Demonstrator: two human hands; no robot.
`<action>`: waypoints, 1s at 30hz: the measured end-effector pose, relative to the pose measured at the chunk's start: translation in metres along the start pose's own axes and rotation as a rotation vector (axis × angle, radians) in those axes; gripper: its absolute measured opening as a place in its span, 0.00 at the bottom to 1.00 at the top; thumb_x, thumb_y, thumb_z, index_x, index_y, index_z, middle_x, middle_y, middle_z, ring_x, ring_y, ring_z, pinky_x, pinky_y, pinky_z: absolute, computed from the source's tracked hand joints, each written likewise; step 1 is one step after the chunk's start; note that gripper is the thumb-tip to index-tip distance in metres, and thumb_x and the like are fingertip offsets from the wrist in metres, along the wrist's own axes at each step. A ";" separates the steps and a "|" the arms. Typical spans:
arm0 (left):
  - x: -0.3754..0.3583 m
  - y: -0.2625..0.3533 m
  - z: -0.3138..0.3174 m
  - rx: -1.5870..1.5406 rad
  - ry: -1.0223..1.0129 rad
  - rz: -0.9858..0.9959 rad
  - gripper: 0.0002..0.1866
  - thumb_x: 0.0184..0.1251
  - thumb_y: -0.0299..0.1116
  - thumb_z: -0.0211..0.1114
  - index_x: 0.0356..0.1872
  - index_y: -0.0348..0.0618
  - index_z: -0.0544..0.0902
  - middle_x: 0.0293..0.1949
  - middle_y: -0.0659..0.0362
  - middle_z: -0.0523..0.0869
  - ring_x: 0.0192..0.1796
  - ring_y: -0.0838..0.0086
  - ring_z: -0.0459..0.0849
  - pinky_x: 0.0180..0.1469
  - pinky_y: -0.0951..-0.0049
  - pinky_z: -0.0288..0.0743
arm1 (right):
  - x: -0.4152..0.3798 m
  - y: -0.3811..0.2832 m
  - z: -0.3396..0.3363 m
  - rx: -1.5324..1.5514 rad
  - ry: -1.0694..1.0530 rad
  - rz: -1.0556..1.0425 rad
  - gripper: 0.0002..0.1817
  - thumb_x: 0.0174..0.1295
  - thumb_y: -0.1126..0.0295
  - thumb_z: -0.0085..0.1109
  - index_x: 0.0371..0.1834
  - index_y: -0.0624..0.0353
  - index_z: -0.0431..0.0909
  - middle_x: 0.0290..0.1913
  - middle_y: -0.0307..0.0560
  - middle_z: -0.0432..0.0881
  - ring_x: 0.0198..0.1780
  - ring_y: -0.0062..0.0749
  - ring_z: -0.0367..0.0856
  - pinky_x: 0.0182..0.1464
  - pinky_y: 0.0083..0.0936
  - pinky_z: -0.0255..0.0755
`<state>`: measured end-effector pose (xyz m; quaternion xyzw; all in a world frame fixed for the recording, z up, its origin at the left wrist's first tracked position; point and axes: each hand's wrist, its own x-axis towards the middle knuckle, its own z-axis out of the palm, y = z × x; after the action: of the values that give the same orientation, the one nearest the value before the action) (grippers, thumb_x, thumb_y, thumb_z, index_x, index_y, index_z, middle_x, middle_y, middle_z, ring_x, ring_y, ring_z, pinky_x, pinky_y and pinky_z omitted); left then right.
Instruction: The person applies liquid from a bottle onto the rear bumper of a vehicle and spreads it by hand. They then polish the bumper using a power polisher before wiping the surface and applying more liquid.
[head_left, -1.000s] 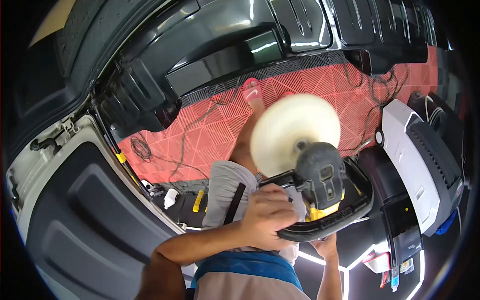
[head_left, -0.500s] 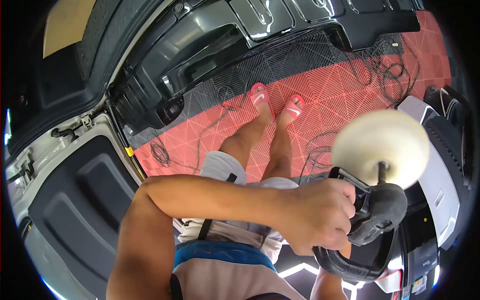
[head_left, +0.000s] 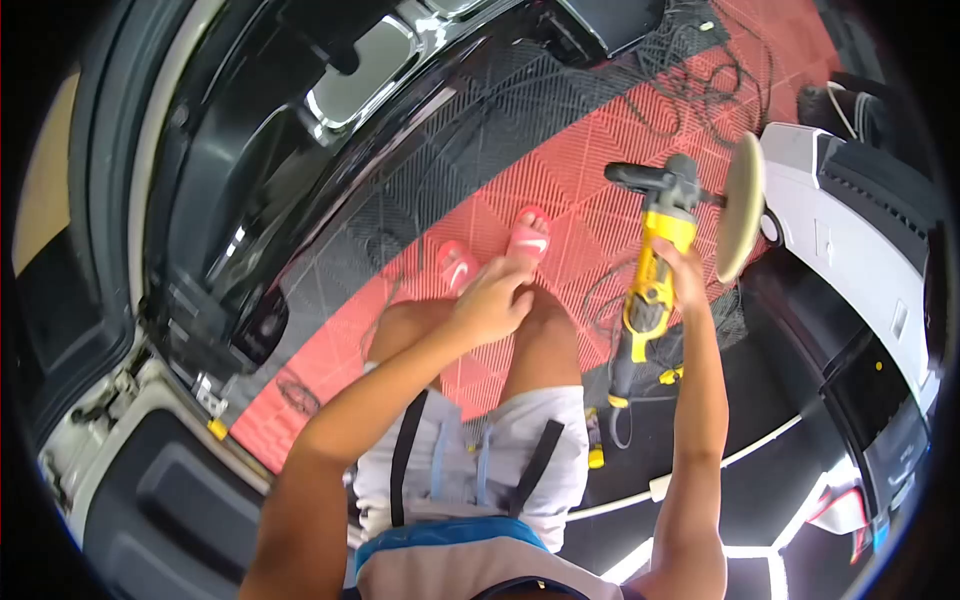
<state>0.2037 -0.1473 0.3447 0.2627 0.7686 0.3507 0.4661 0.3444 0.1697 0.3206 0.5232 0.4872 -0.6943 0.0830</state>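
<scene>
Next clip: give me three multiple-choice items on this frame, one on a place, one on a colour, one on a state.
1. Where does the polishing pad sit relative to the polisher?
A. At its far end, beside the white machine
B. Lying on the floor
C. Under the sandals

2. What colour are the sandals?
A. Blue
B. Pink
C. Green

3. What is the left hand doing?
A. Gripping the polisher
B. Holding a bottle
C. Holding nothing, loosely closed above the knees

Answers: 1 A, the pad faces the white machine at the tool's end. 2 B, both are pink with white marks. 3 C, only the right hand grips the yellow body.
</scene>
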 end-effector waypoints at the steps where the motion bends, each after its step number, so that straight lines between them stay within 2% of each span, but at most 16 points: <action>1: 0.000 -0.021 -0.004 0.022 -0.065 -0.012 0.17 0.66 0.31 0.66 0.54 0.41 0.83 0.56 0.43 0.79 0.62 0.48 0.77 0.65 0.57 0.72 | 0.035 0.012 0.002 -0.050 0.087 -0.031 0.26 0.56 0.60 0.74 0.56 0.60 0.79 0.43 0.44 0.85 0.39 0.30 0.84 0.44 0.30 0.80; 3: 0.005 -0.066 -0.010 0.179 -0.049 0.007 0.13 0.67 0.36 0.64 0.48 0.42 0.85 0.47 0.48 0.83 0.52 0.50 0.83 0.55 0.55 0.77 | 0.105 0.036 0.007 -0.245 0.237 -0.120 0.29 0.55 0.59 0.76 0.57 0.62 0.79 0.47 0.43 0.85 0.42 0.29 0.83 0.45 0.29 0.78; 5: 0.020 -0.111 -0.023 0.179 -0.057 -0.002 0.13 0.68 0.35 0.63 0.48 0.41 0.84 0.48 0.47 0.84 0.53 0.49 0.83 0.56 0.55 0.77 | 0.198 0.088 -0.010 -0.423 0.467 -0.339 0.29 0.54 0.58 0.76 0.55 0.64 0.79 0.51 0.46 0.85 0.47 0.33 0.84 0.51 0.32 0.78; 7: 0.044 -0.143 -0.033 0.177 -0.041 -0.030 0.13 0.68 0.34 0.62 0.48 0.40 0.84 0.50 0.46 0.84 0.54 0.48 0.83 0.57 0.55 0.76 | 0.231 0.093 -0.004 -0.515 0.563 -0.341 0.30 0.55 0.58 0.76 0.56 0.65 0.79 0.54 0.48 0.85 0.50 0.36 0.83 0.54 0.33 0.77; 9: 0.067 -0.155 -0.055 0.286 -0.191 -0.178 0.10 0.68 0.33 0.62 0.44 0.40 0.84 0.44 0.47 0.86 0.50 0.50 0.85 0.53 0.56 0.78 | 0.262 0.095 0.006 -0.607 0.637 -0.359 0.30 0.56 0.59 0.75 0.57 0.65 0.79 0.56 0.51 0.85 0.53 0.39 0.83 0.58 0.34 0.76; 11: 0.088 -0.176 -0.062 0.300 -0.036 -0.042 0.08 0.68 0.32 0.61 0.40 0.40 0.83 0.41 0.46 0.86 0.48 0.49 0.85 0.52 0.54 0.78 | 0.291 0.116 -0.001 -0.655 0.622 -0.425 0.35 0.59 0.53 0.71 0.65 0.64 0.76 0.64 0.56 0.81 0.64 0.47 0.77 0.69 0.37 0.68; 13: 0.118 -0.183 -0.075 0.206 0.063 0.076 0.07 0.67 0.32 0.61 0.38 0.39 0.83 0.40 0.46 0.87 0.47 0.49 0.85 0.49 0.54 0.78 | 0.314 0.131 -0.001 -1.060 0.769 -0.562 0.38 0.63 0.45 0.64 0.71 0.59 0.73 0.70 0.55 0.76 0.72 0.50 0.70 0.76 0.38 0.58; 14: 0.133 -0.196 -0.078 0.139 0.119 0.171 0.07 0.66 0.32 0.62 0.37 0.39 0.82 0.40 0.46 0.87 0.46 0.49 0.85 0.48 0.54 0.77 | 0.312 0.133 0.006 -1.015 0.757 -0.459 0.38 0.66 0.41 0.59 0.72 0.55 0.72 0.73 0.53 0.73 0.75 0.51 0.66 0.79 0.37 0.52; 15: 0.143 -0.208 -0.081 0.146 0.182 0.170 0.07 0.66 0.32 0.62 0.37 0.39 0.82 0.40 0.46 0.87 0.46 0.49 0.85 0.48 0.54 0.77 | 0.326 0.153 -0.003 -1.148 0.811 -0.575 0.36 0.67 0.43 0.59 0.71 0.55 0.74 0.72 0.52 0.74 0.74 0.49 0.68 0.77 0.38 0.54; 16: 0.150 -0.217 -0.083 0.198 0.184 0.197 0.06 0.66 0.31 0.62 0.37 0.39 0.82 0.40 0.46 0.87 0.45 0.48 0.85 0.48 0.54 0.77 | 0.328 0.156 -0.005 -1.013 0.713 -0.461 0.40 0.70 0.39 0.52 0.78 0.53 0.65 0.79 0.49 0.66 0.80 0.46 0.57 0.79 0.38 0.50; 18: 0.147 -0.229 -0.090 0.255 0.243 0.188 0.06 0.65 0.30 0.63 0.36 0.39 0.82 0.40 0.46 0.87 0.45 0.48 0.85 0.47 0.54 0.77 | 0.284 0.130 0.034 -0.933 0.760 -0.265 0.37 0.71 0.39 0.51 0.76 0.49 0.68 0.76 0.43 0.72 0.75 0.46 0.67 0.76 0.37 0.57; 22: 0.134 -0.210 -0.098 0.181 0.329 0.229 0.08 0.66 0.33 0.64 0.35 0.38 0.82 0.37 0.46 0.87 0.43 0.49 0.85 0.45 0.54 0.77 | 0.261 0.130 0.028 -0.840 0.686 -0.569 0.37 0.68 0.43 0.59 0.72 0.59 0.73 0.73 0.51 0.75 0.73 0.46 0.70 0.76 0.37 0.57; 25: 0.090 -0.160 -0.089 0.075 0.551 0.301 0.11 0.69 0.36 0.66 0.34 0.38 0.83 0.34 0.48 0.87 0.40 0.50 0.85 0.42 0.55 0.78 | 0.296 0.181 0.003 -1.102 0.846 -0.588 0.49 0.59 0.40 0.65 0.72 0.72 0.66 0.73 0.69 0.69 0.75 0.61 0.64 0.76 0.47 0.57; 26: 0.069 -0.137 -0.087 0.002 0.562 0.263 0.11 0.70 0.36 0.66 0.34 0.38 0.83 0.30 0.50 0.86 0.34 0.55 0.86 0.38 0.59 0.77 | 0.284 0.172 0.014 -1.095 0.838 -0.390 0.52 0.59 0.39 0.64 0.72 0.76 0.64 0.72 0.73 0.68 0.73 0.63 0.66 0.75 0.47 0.57; 27: 0.055 -0.123 -0.081 -0.132 0.609 0.284 0.12 0.72 0.37 0.66 0.33 0.37 0.82 0.28 0.51 0.85 0.29 0.62 0.85 0.33 0.63 0.76 | 0.275 0.166 0.017 -0.966 0.772 -0.417 0.52 0.58 0.39 0.65 0.70 0.78 0.65 0.70 0.75 0.69 0.71 0.63 0.68 0.74 0.48 0.59; 30: 0.015 -0.084 -0.078 -0.265 0.728 0.339 0.15 0.75 0.37 0.63 0.32 0.36 0.83 0.25 0.52 0.85 0.27 0.62 0.84 0.32 0.65 0.76 | 0.269 0.167 0.039 -0.921 0.959 -0.433 0.50 0.57 0.39 0.65 0.66 0.78 0.68 0.65 0.74 0.73 0.69 0.64 0.70 0.70 0.48 0.65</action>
<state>0.1206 -0.2109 0.2955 0.1819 0.7772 0.5882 0.1298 0.3060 0.1607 0.0040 0.5746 0.8080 -0.1107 -0.0680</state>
